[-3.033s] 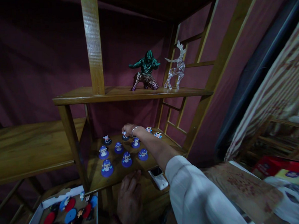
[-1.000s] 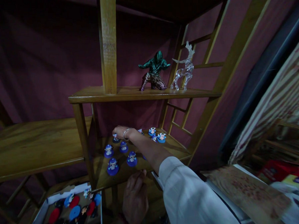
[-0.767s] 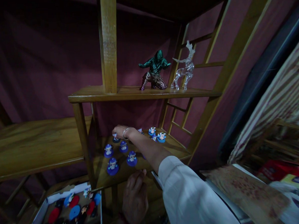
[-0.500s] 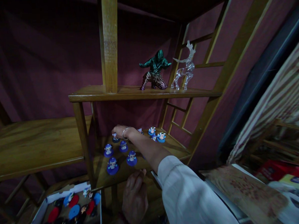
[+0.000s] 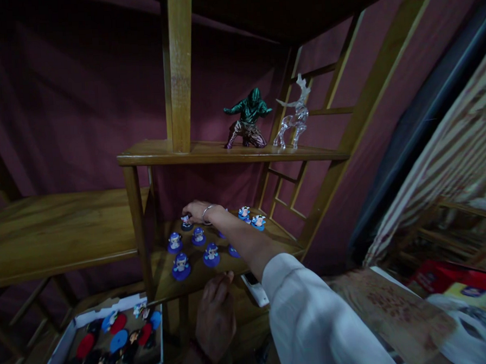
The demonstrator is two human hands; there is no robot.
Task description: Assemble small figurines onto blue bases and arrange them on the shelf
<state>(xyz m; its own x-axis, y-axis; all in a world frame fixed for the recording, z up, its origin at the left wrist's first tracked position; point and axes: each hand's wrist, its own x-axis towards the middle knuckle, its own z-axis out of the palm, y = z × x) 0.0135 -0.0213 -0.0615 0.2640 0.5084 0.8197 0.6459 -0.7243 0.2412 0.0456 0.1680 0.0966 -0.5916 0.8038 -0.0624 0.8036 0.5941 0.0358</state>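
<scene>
My right hand [image 5: 196,210] reaches to the back left of the lower shelf [image 5: 161,284], its fingers closed on a small figurine [image 5: 186,223] with a dark base. Several figurines on purple bases stand in front of it, among them one at the front left [image 5: 181,266], one in the middle [image 5: 198,236] and one nearer the edge [image 5: 211,254]. My left hand [image 5: 215,308] is by the shelf's front edge, fingers curled together; whatever is in them, if anything, is hidden. My right forearm covers part of the figurines behind it.
Two blue-and-white figurines [image 5: 258,222] stand at the right of the shelf. Above, a green crouching statuette [image 5: 248,119] and a clear deer [image 5: 294,119] occupy the upper shelf [image 5: 209,155]. A box [image 5: 52,352] of figurines sits lower left. A white device [image 5: 256,291] lies beside my right sleeve.
The view has shifted slightly, and more of the white device shows beside my sleeve. My right hand stays at the same dark-based figurine, and my left hand remains by the shelf edge.
</scene>
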